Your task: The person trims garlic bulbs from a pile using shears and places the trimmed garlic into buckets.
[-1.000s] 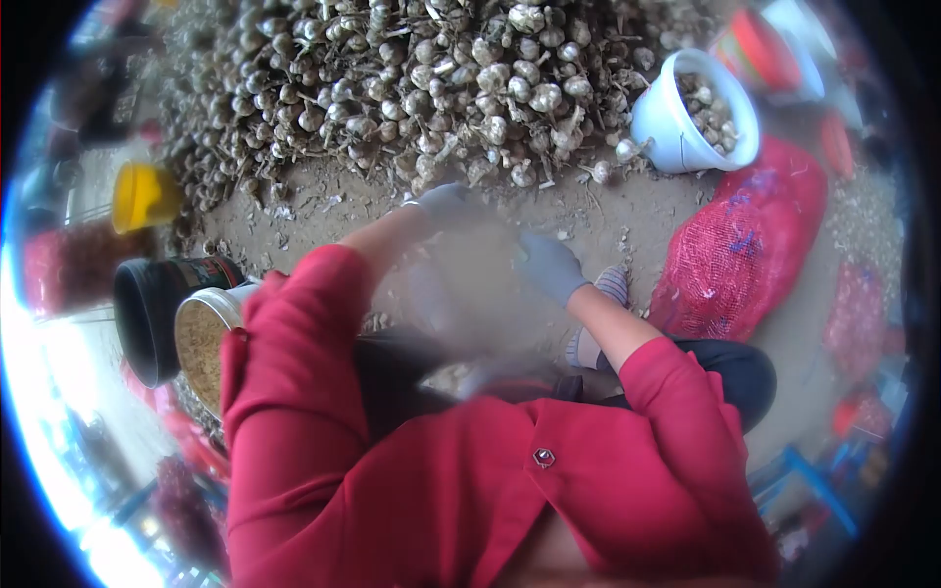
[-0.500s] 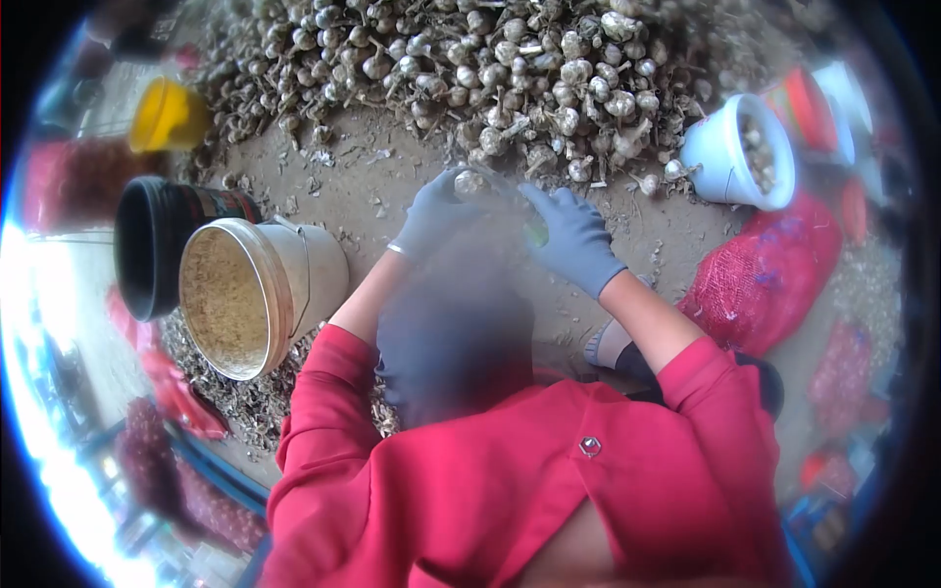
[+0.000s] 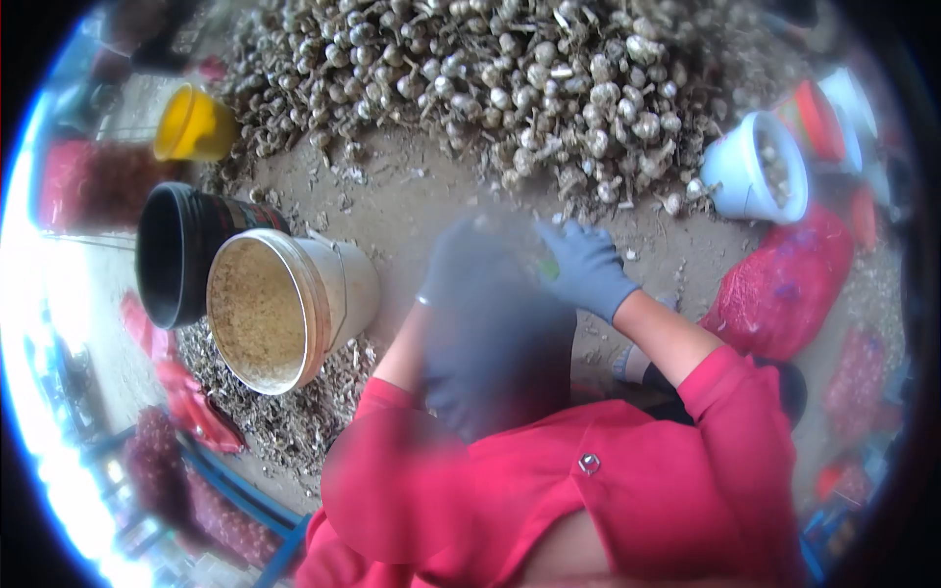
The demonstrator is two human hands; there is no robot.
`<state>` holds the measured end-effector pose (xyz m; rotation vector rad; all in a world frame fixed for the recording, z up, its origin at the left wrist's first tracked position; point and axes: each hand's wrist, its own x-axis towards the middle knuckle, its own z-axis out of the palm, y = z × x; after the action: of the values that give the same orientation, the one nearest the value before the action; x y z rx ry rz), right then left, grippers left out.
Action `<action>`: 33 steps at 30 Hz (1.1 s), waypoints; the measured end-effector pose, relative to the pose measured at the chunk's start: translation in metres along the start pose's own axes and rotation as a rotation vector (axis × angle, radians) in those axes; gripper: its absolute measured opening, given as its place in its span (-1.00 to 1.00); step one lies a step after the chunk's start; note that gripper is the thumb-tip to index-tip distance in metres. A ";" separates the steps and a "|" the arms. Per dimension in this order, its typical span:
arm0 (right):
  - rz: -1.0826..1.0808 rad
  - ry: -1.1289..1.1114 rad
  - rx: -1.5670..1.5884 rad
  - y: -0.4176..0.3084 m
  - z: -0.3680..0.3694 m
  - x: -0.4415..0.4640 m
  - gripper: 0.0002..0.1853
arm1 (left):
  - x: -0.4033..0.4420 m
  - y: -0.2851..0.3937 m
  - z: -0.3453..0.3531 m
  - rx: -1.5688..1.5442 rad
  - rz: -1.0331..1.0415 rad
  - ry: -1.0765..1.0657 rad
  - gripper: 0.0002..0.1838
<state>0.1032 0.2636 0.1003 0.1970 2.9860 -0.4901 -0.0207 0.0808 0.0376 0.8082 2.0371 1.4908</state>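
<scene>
My right hand (image 3: 593, 267), in a grey glove, is closed on a tool with a green handle (image 3: 549, 267); the rest of the tool is lost in blur. My left hand (image 3: 453, 257), gloved too, is at the same height to the left. A smeared patch covers its fingers, so what they hold does not show. Both hands are over the bare floor (image 3: 392, 181), just short of a big heap of garlic bulbs (image 3: 529, 98) with dry stems.
Left stand a dirty whitish bucket (image 3: 323, 294), a black bucket (image 3: 157, 255) and a yellow bucket (image 3: 201, 127). Garlic scraps (image 3: 294, 416) litter the floor below them. On the right are a light blue bucket (image 3: 730, 176) holding bulbs and a stuffed red mesh sack (image 3: 784, 284).
The view has shifted, so the scene sits lower and further right. Half a second ago my left fingers held a garlic bulb; now blur hides them. The right hand keeps the green-handled tool.
</scene>
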 end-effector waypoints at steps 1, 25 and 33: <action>-0.023 0.022 -0.009 0.002 0.003 0.001 -0.42 | 0.003 -0.008 0.000 0.023 0.003 -0.030 -0.33; 0.470 -0.372 1.143 0.015 0.040 0.014 -0.41 | 0.045 -0.014 0.007 -0.457 -0.306 0.226 -0.80; 0.569 -0.165 1.022 0.009 0.046 0.016 -0.62 | 0.040 -0.032 -0.016 -0.991 -0.358 0.395 -0.82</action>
<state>0.0926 0.2589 0.0522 0.9611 2.0796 -1.7345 -0.0660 0.0909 0.0098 -0.2465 1.2489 2.1947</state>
